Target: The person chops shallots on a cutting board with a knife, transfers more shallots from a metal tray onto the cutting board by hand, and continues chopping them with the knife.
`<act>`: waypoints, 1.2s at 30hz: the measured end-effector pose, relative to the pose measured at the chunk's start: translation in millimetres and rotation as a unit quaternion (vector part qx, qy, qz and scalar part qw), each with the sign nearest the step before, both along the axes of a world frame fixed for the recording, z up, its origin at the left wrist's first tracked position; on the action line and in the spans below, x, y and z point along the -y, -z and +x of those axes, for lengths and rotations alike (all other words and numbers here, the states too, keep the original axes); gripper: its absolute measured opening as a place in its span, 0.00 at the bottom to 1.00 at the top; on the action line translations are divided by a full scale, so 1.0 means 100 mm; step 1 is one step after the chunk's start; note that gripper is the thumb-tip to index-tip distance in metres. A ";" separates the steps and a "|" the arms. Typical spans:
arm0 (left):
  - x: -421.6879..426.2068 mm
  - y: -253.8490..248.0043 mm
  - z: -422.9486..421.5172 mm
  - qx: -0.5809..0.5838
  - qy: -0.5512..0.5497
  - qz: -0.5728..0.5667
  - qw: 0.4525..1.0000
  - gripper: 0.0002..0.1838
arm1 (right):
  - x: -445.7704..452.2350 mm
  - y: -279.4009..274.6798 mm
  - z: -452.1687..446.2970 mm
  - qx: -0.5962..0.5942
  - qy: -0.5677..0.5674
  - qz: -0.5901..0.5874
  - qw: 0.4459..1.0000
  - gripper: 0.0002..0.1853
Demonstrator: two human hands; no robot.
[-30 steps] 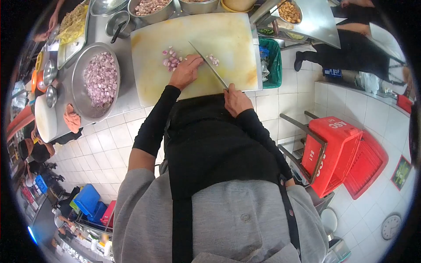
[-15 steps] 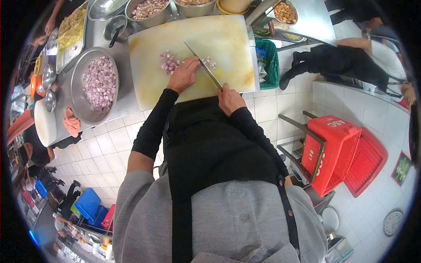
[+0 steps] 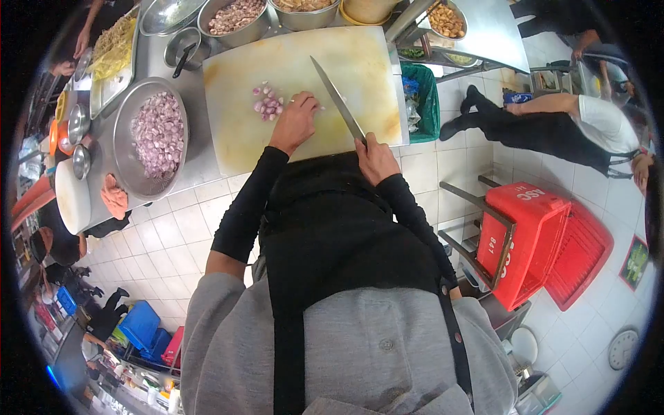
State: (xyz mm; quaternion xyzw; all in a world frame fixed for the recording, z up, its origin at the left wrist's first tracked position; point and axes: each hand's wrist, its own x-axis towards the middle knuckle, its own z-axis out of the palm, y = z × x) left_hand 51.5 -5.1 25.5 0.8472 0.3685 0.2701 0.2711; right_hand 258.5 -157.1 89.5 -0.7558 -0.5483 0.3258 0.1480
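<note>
My right hand (image 3: pixel 378 160) grips the handle of a long kitchen knife (image 3: pixel 339 100), its blade slanting up and left over the white cutting board (image 3: pixel 360 55). Left of the blade, my left hand (image 3: pixel 295 123) is closed with fingers curled down at the board. A bit of purple shallot shows at its fingertips; the rest of what it covers is hidden. Beside this hand lies a small pile of peeled shallots (image 3: pixel 268 104). A large steel bowl (image 3: pixel 124 155) left of the board holds many cut shallots (image 3: pixel 158 135).
Behind the board stand pots of food (image 3: pixel 235 17) and a small steel pot (image 3: pixel 187 47) with a black-handled utensil. An orange cloth (image 3: pixel 113 196) lies at the counter's front edge. A green-lined bin (image 3: pixel 423 104) and red crates (image 3: pixel 526 235) are at right. Other people stand nearby.
The knife and my right hand have shifted right, away from my left hand. My left hand has moved slightly right, over where cut shallot pieces lay; most of those no longer show.
</note>
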 end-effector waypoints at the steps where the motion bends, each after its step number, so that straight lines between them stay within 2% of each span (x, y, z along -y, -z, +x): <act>1: 0.00 0.03 -0.05 -0.003 -0.024 -0.004 1.000 0.12 | 0.02 0.00 -0.01 -0.002 -0.001 0.001 1.000 0.19; 6: 0.19 -0.07 -0.15 0.032 -0.122 -0.008 0.992 0.15 | 0.13 -0.09 -0.09 -0.036 -0.030 -0.035 0.998 0.19; 9: 0.22 -0.10 -0.10 0.091 -0.114 -0.091 0.985 0.16 | 0.15 0.13 -0.11 -0.014 -0.018 -0.018 1.000 0.20; 15: -0.02 0.00 0.01 0.048 -0.015 -0.005 0.999 0.18 | 0.07 0.01 -0.09 0.034 -0.023 -0.033 0.999 0.20; 18: -0.04 -0.11 -0.05 0.097 -0.037 -0.118 0.988 0.17 | 0.08 0.02 -0.08 0.036 -0.022 -0.032 0.999 0.18; 21: -0.16 -0.06 -0.16 0.062 0.001 -0.004 0.998 0.14 | 0.09 0.02 -0.10 0.031 -0.019 -0.045 0.998 0.17; 24: -0.25 0.01 -0.21 -0.001 0.052 0.028 0.998 0.12 | 0.09 0.01 -0.13 0.043 -0.023 -0.052 0.997 0.17; 30: -0.34 0.09 -0.23 -0.029 0.096 0.021 0.995 0.13 | 0.05 -0.16 -0.17 0.084 -0.047 -0.051 0.994 0.17; 34: -0.29 0.16 -0.26 -0.050 0.071 0.038 0.995 0.17 | 0.02 -0.44 -0.18 0.078 -0.064 -0.069 0.992 0.17; 36: -0.26 0.22 -0.26 -0.036 0.064 0.042 0.996 0.18 | 0.04 -0.18 -0.20 0.071 -0.063 -0.054 0.994 0.17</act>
